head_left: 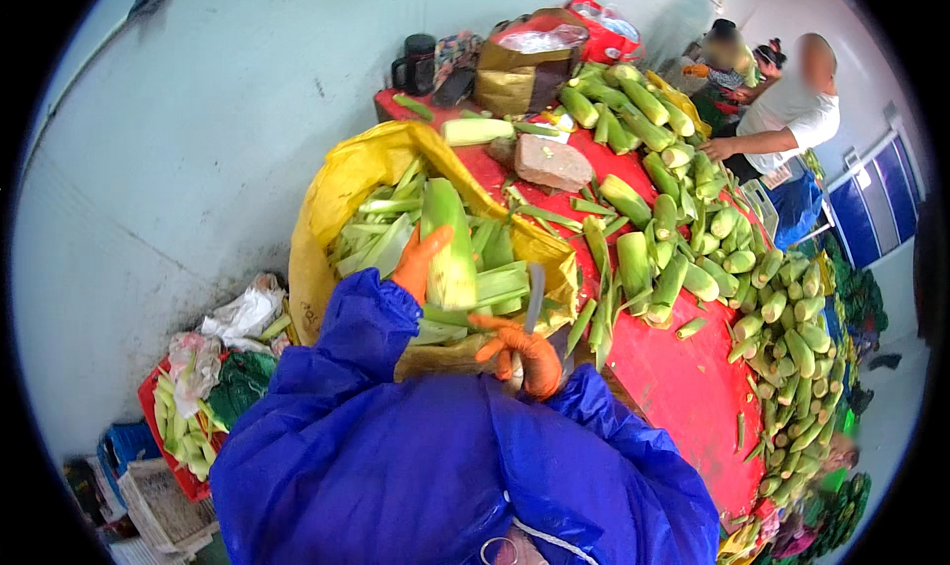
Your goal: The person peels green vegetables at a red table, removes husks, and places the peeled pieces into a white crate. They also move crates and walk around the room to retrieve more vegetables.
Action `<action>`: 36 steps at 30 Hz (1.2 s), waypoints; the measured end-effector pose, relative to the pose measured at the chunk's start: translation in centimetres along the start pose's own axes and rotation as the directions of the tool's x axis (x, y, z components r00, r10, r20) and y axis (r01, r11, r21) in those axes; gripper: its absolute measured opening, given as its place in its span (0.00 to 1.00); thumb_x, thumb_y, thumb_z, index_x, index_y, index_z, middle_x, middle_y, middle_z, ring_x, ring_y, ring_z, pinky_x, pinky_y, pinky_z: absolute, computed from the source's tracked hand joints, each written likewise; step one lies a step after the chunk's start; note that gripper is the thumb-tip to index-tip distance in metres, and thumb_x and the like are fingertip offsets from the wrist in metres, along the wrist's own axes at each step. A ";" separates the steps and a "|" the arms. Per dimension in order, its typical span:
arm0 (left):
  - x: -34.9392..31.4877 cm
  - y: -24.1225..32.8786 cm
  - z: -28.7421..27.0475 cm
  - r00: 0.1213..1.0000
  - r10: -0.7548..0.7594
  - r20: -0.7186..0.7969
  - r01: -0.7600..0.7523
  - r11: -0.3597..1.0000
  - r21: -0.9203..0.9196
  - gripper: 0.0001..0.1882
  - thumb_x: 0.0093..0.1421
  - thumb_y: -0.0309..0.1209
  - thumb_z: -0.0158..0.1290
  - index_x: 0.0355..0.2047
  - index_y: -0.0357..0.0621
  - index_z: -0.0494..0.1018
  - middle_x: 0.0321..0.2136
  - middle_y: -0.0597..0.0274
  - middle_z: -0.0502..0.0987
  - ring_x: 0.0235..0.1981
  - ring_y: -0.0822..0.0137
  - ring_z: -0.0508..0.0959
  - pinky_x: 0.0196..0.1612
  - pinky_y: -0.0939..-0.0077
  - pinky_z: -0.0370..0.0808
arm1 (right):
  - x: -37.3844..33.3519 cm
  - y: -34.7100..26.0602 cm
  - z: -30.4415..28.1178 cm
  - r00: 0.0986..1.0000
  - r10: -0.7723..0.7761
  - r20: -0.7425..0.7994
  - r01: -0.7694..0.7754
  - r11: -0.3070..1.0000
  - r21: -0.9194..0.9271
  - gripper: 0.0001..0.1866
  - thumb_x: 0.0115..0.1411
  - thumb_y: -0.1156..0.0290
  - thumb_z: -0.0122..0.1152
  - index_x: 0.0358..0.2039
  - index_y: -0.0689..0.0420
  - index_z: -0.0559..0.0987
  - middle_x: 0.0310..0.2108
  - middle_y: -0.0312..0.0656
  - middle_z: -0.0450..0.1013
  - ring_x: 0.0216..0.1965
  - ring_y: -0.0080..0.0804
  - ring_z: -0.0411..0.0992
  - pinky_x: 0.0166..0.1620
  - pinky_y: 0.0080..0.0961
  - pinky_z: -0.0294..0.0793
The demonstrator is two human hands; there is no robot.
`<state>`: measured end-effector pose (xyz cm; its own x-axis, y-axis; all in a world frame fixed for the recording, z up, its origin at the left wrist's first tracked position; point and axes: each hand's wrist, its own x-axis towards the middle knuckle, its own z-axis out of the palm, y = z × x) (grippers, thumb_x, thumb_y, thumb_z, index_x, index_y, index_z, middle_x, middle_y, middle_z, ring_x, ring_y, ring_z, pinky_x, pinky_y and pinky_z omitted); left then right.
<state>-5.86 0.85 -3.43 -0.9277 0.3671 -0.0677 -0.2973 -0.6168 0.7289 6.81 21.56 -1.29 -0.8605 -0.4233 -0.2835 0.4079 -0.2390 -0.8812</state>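
My left hand (pixel 421 260), in an orange glove, grips a thick ear of corn (pixel 451 253) in its pale green husk. The ear stands nearly upright over a yellow sack (pixel 322 204) whose wide mouth holds loose husk leaves (pixel 381 231). Closed around a knife (pixel 535 300), my right hand (pixel 529 357) is also gloved in orange and sits just right of the ear's lower end. The blade points up and away from me, apart from the ear. My fingers hide most of the knife's handle.
On the red table (pixel 693 377), a large heap of husked-in corn (pixel 792 357) runs along the right. A stone block (pixel 554 162) lies beyond the sack, near a paper bag (pixel 510 75) and a dark flask (pixel 417 63). Other people (pixel 792 120) work at the back right. A red crate (pixel 158 412) stands at left.
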 end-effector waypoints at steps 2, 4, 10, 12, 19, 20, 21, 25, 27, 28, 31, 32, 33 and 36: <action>-0.7 0.1 -0.5 0.992 -0.126 -0.019 0.119 0.967 -0.226 0.35 0.58 0.48 0.53 0.61 0.51 0.56 0.50 0.51 0.71 0.41 0.51 0.77 0.41 0.54 0.77 | -0.1 -2.3 1.2 0.999 0.049 -0.016 -0.052 0.976 -0.210 0.27 0.62 0.60 0.48 0.60 0.57 0.64 0.29 0.41 0.77 0.17 0.20 0.66 0.22 0.17 0.66; -1.5 0.4 -1.0 0.982 -0.190 0.008 0.182 0.929 -0.322 0.33 0.59 0.52 0.51 0.60 0.51 0.60 0.51 0.49 0.70 0.46 0.52 0.75 0.45 0.53 0.76 | 1.5 -4.3 2.4 0.997 -0.011 -0.077 -0.046 0.721 -0.691 0.30 0.61 0.65 0.48 0.65 0.51 0.57 0.29 0.43 0.76 0.18 0.28 0.70 0.24 0.25 0.70; -1.5 -0.2 -2.5 0.958 -0.250 0.139 0.283 0.765 -0.579 0.26 0.61 0.52 0.47 0.49 0.46 0.70 0.45 0.55 0.75 0.45 0.58 0.76 0.52 0.59 0.72 | 7.8 -6.7 5.2 0.969 -0.171 0.180 0.106 -0.368 -0.924 0.50 0.47 0.72 0.54 0.68 0.46 0.39 0.26 0.49 0.74 0.22 0.48 0.73 0.28 0.43 0.74; -1.7 -0.5 -3.0 0.954 -0.265 0.139 0.291 0.705 -0.647 0.26 0.60 0.52 0.48 0.50 0.46 0.70 0.45 0.54 0.75 0.45 0.58 0.76 0.52 0.59 0.72 | 8.4 -7.6 6.1 0.965 -0.129 0.227 0.150 -0.439 -0.886 0.50 0.47 0.70 0.55 0.68 0.48 0.39 0.26 0.48 0.74 0.23 0.47 0.74 0.27 0.44 0.73; -2.6 -0.4 -6.9 0.952 -0.225 0.208 0.306 0.697 -0.649 0.27 0.60 0.39 0.52 0.58 0.47 0.62 0.53 0.52 0.70 0.53 0.58 0.71 0.55 0.59 0.70 | 10.2 -6.7 4.7 0.997 -0.025 0.076 0.069 -0.208 -0.976 0.52 0.46 0.71 0.53 0.68 0.39 0.37 0.28 0.53 0.74 0.27 0.52 0.74 0.31 0.43 0.73; -2.7 -1.1 -7.3 0.995 -0.035 0.093 0.076 0.872 -0.483 0.27 0.59 0.38 0.52 0.58 0.47 0.61 0.53 0.53 0.70 0.53 0.59 0.72 0.54 0.59 0.71 | 9.8 -5.8 5.2 0.993 -0.053 0.102 0.095 -0.121 -0.988 0.51 0.46 0.71 0.53 0.68 0.39 0.37 0.29 0.53 0.74 0.27 0.52 0.74 0.32 0.43 0.73; -2.9 -2.6 -7.9 0.984 0.179 0.023 -0.166 0.949 -0.269 0.27 0.59 0.36 0.53 0.58 0.47 0.61 0.53 0.53 0.70 0.52 0.59 0.72 0.54 0.59 0.71 | 9.5 -4.9 5.6 0.989 -0.083 0.124 0.121 -0.033 -0.992 0.51 0.46 0.71 0.53 0.68 0.39 0.38 0.29 0.54 0.75 0.28 0.52 0.74 0.32 0.43 0.73; -2.7 -0.4 -8.6 0.968 -0.159 0.195 0.252 0.631 -0.734 0.24 0.59 0.37 0.53 0.56 0.48 0.64 0.50 0.56 0.73 0.51 0.59 0.73 0.54 0.60 0.71 | 10.9 -4.7 7.9 0.983 -0.142 0.114 0.074 -0.261 -0.962 0.49 0.48 0.69 0.53 0.68 0.42 0.40 0.28 0.50 0.75 0.25 0.50 0.74 0.28 0.43 0.73; -3.8 -1.9 -7.5 0.968 0.241 -0.076 -0.242 0.970 -0.005 0.22 0.62 0.46 0.46 0.51 0.50 0.69 0.46 0.57 0.76 0.50 0.58 0.74 0.55 0.59 0.69 | 11.7 -4.7 7.5 0.980 -0.131 0.147 0.104 -0.293 -0.950 0.50 0.47 0.69 0.54 0.68 0.44 0.40 0.28 0.50 0.75 0.26 0.50 0.74 0.28 0.43 0.73; -3.2 -1.6 -7.9 0.990 0.105 -0.090 -0.123 0.967 -0.221 0.22 0.62 0.46 0.46 0.52 0.50 0.69 0.47 0.57 0.75 0.50 0.58 0.73 0.56 0.59 0.69 | 12.0 -4.8 7.0 0.980 -0.122 0.154 0.113 -0.290 -0.950 0.50 0.47 0.69 0.54 0.68 0.44 0.40 0.28 0.50 0.75 0.26 0.50 0.74 0.28 0.43 0.73; -2.8 0.0 -7.4 0.981 -0.182 -0.067 0.107 0.796 -0.596 0.24 0.62 0.47 0.46 0.53 0.49 0.68 0.50 0.56 0.73 0.52 0.57 0.72 0.57 0.58 0.68 | 12.8 -2.5 5.9 0.982 -0.153 0.115 0.120 0.029 -0.992 0.45 0.51 0.71 0.52 0.68 0.45 0.43 0.27 0.47 0.75 0.22 0.42 0.74 0.27 0.39 0.73; -2.8 0.9 -6.9 0.966 -0.253 -0.049 0.157 0.726 -0.669 0.24 0.62 0.47 0.45 0.54 0.48 0.67 0.51 0.56 0.72 0.52 0.57 0.72 0.57 0.57 0.68 | 12.9 -0.3 5.8 0.982 -0.172 0.080 0.134 0.328 -0.935 0.43 0.53 0.71 0.51 0.68 0.45 0.45 0.26 0.46 0.75 0.22 0.39 0.73 0.27 0.38 0.73; -2.8 0.5 -7.5 0.978 -0.207 -0.038 0.129 0.731 -0.670 0.25 0.61 0.47 0.45 0.54 0.48 0.67 0.52 0.56 0.72 0.53 0.57 0.71 0.57 0.57 0.67 | 12.9 1.0 5.8 0.983 -0.174 0.049 0.146 0.600 -0.787 0.41 0.55 0.71 0.51 0.67 0.45 0.47 0.26 0.44 0.75 0.21 0.37 0.73 0.26 0.37 0.73; -3.0 -1.2 -9.1 0.996 -0.083 -0.028 0.045 0.758 -0.651 0.26 0.61 0.47 0.45 0.55 0.47 0.66 0.53 0.55 0.71 0.55 0.56 0.70 0.59 0.58 0.65 | 12.5 1.1 6.1 0.979 0.200 -0.039 -0.201 0.915 -0.351 0.35 0.59 0.68 0.51 0.66 0.46 0.53 0.26 0.41 0.74 0.20 0.31 0.71 0.28 0.32 0.73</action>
<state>-4.71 -5.80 -10.31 -0.9059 0.3972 -0.1470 -0.4137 -0.9042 0.1063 -1.60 10.71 -3.51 -0.7727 -0.4278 -0.4689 0.4391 0.1733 -0.8816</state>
